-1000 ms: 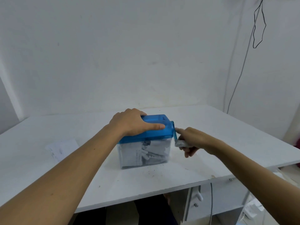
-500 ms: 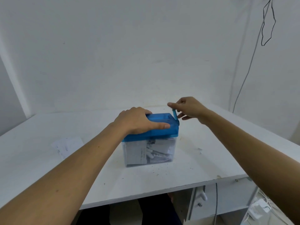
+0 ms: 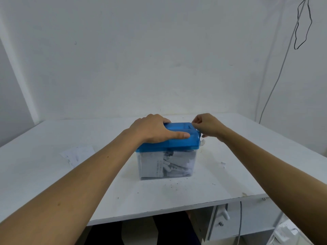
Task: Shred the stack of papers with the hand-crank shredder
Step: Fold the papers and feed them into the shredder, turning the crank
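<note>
In the head view, the left hand (image 3: 155,129) lies spread on the blue lid of the shredder (image 3: 178,141). Its thumb runs straight along the near side, and the palm presses down. Its fingertips reach over the far edge and are hidden. The right hand (image 3: 208,127) is curled at the shredder's right end, fingers bunched and pinching the crank (image 3: 199,134). Most of the crank is covered by the hand, so the exact hold is hard to make out, though it looks like a fingertip grip near the top of its turn.

The shredder stands near the middle of the counter (image 3: 230,177), back from the near edge. Its clear bin (image 3: 166,165) is packed with white strips. The papers (image 3: 77,153) lie flat on the counter to the left, well apart from the shredder and just beyond the left forearm.

There is bare surface on the right between the crank and the counter's right edge, with a few scraps (image 3: 223,164) on it. The back edge of the counter meets the wall (image 3: 159,59) close behind both hands. A cable (image 3: 276,85) hangs down the wall at the right. A drawer unit (image 3: 230,225) sits under the counter's front right corner.
</note>
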The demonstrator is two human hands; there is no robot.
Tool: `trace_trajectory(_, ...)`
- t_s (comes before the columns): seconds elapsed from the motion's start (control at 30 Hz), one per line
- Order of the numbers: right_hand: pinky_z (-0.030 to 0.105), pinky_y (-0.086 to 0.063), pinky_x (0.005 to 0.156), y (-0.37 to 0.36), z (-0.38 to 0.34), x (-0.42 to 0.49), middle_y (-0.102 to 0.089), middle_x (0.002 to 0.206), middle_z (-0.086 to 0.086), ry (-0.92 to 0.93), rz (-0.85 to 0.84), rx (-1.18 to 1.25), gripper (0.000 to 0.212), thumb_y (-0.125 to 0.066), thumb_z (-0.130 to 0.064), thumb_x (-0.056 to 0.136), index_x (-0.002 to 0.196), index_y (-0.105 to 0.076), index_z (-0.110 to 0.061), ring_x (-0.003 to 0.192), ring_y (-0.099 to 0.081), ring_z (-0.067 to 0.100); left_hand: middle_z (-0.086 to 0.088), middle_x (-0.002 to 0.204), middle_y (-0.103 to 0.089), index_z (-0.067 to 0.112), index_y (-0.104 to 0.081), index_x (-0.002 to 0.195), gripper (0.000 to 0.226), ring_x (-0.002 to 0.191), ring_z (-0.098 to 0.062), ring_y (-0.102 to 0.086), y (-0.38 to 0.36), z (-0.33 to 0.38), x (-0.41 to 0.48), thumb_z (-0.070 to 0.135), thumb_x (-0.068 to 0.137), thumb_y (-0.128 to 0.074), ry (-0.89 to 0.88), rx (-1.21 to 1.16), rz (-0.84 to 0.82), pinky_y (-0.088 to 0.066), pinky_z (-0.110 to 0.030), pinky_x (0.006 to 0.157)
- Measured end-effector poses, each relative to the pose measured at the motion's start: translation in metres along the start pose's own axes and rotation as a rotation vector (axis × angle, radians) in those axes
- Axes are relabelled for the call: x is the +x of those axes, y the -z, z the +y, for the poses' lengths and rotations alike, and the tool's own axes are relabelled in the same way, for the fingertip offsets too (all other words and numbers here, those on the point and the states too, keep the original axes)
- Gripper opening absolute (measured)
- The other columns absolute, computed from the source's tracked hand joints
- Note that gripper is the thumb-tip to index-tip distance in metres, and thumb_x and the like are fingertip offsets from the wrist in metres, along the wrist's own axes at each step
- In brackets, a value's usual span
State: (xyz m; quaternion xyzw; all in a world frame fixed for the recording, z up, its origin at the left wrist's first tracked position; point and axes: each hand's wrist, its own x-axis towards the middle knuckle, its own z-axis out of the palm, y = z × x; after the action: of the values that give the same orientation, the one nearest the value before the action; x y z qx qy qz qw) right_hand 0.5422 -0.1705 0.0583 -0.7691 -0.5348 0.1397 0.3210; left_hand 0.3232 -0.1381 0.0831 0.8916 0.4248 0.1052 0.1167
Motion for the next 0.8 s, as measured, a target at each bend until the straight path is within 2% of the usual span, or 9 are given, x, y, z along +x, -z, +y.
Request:
trace_trajectory(0.07, 0.033, -0.060, 0.073, 0.005, -0.016, -0.003, -0.069, 0.096, 0.004, 0.073, 0.055, 0.077, 0.016, -0.057, -0.024, 0.098, 0.101, -0.064, -0.010, 0.081, -0.069, 0.016, 0.011, 0.138, -0.057, 0.036, -0.052, 0.143, 0.100, 0.115, -0.017, -0.057, 0.001, -0.003, -0.001, 0.095, 0.063, -0.053, 0.008, 0.006, 0.003, -0.048, -0.036, 0.090)
trace_trajectory(0.23, 0.034, -0.059, 0.076, 0.004, -0.055, -0.017, -0.068, 0.097, -0.001, 0.228, 0.033, 0.088, 0.013, -0.057, -0.024, 0.097, 0.102, -0.065, -0.014, 0.084, -0.071, 0.015, 0.009, 0.143, -0.054, 0.036, -0.048, 0.146, 0.104, 0.122, -0.018, -0.055, 0.010, -0.025, -0.006, 0.096, 0.062, -0.051, 0.055, 0.030, -0.004, -0.047, -0.039, 0.097)
trace_trajectory(0.43, 0.034, -0.058, 0.078, -0.010, -0.082, -0.023, -0.068, 0.098, -0.001, 0.282, -0.010, 0.071, 0.010, -0.059, -0.023, 0.096, 0.099, -0.065, -0.016, 0.087, -0.070, 0.016, 0.008, 0.148, -0.051, 0.036, -0.045, 0.148, 0.111, 0.127, -0.018, -0.053, 0.021, -0.060, -0.013, 0.100, 0.056, -0.047, 0.106, 0.018, -0.015, -0.044, -0.041, 0.104)
trace_trajectory(0.5, 0.031, -0.057, 0.075, -0.019, -0.092, -0.023, -0.068, 0.098, -0.003, 0.302, -0.009, 0.054, 0.008, -0.060, -0.024, 0.094, 0.097, -0.065, -0.019, 0.089, -0.068, 0.016, 0.009, 0.151, -0.048, 0.036, -0.043, 0.149, 0.114, 0.132, -0.019, -0.049, 0.021, -0.063, -0.014, 0.102, 0.056, -0.045, 0.110, 0.029, -0.010, -0.041, -0.043, 0.109)
trace_trajectory(0.6, 0.018, -0.047, 0.064, -0.034, -0.112, -0.023, -0.067, 0.097, -0.006, 0.349, 0.000, 0.036, 0.007, -0.059, -0.023, 0.093, 0.096, -0.066, -0.021, 0.085, -0.065, 0.011, 0.012, 0.156, -0.042, 0.035, -0.042, 0.150, 0.115, 0.143, -0.018, -0.039, 0.025, -0.066, -0.019, 0.102, 0.057, -0.041, 0.072, -0.052, 0.058, -0.030, -0.045, 0.118)
trace_trajectory(0.67, 0.010, -0.041, 0.052, -0.041, -0.125, -0.025, -0.067, 0.093, -0.006, 0.383, 0.033, 0.059, 0.010, -0.057, -0.021, 0.093, 0.096, -0.067, -0.020, 0.073, -0.061, 0.006, 0.014, 0.155, -0.043, 0.036, -0.046, 0.147, 0.102, 0.145, -0.014, -0.036, 0.033, -0.073, -0.023, 0.095, 0.064, -0.050, 0.026, -0.173, 0.170, -0.027, -0.046, 0.121)
trace_trajectory(0.73, 0.007, -0.038, 0.046, -0.050, -0.141, -0.029, -0.067, 0.092, -0.006, 0.426, 0.064, 0.093, 0.012, -0.055, -0.019, 0.092, 0.096, -0.067, -0.020, 0.067, -0.058, 0.006, 0.014, 0.152, -0.047, 0.035, -0.052, 0.144, 0.071, 0.143, -0.009, -0.038, 0.042, -0.091, -0.030, 0.070, 0.083, -0.063, -0.033, -0.227, 0.297, -0.027, -0.040, 0.121)
trace_trajectory(0.8, 0.007, -0.040, 0.047, -0.061, -0.158, -0.034, -0.067, 0.092, -0.005, 0.471, 0.051, 0.121, 0.012, -0.055, -0.017, 0.092, 0.096, -0.066, -0.020, 0.071, -0.062, 0.008, 0.015, 0.143, -0.056, 0.032, -0.059, 0.138, 0.043, 0.131, -0.001, -0.048, 0.051, -0.112, -0.041, 0.041, 0.096, -0.064, -0.051, -0.288, 0.437, -0.034, -0.027, 0.115)
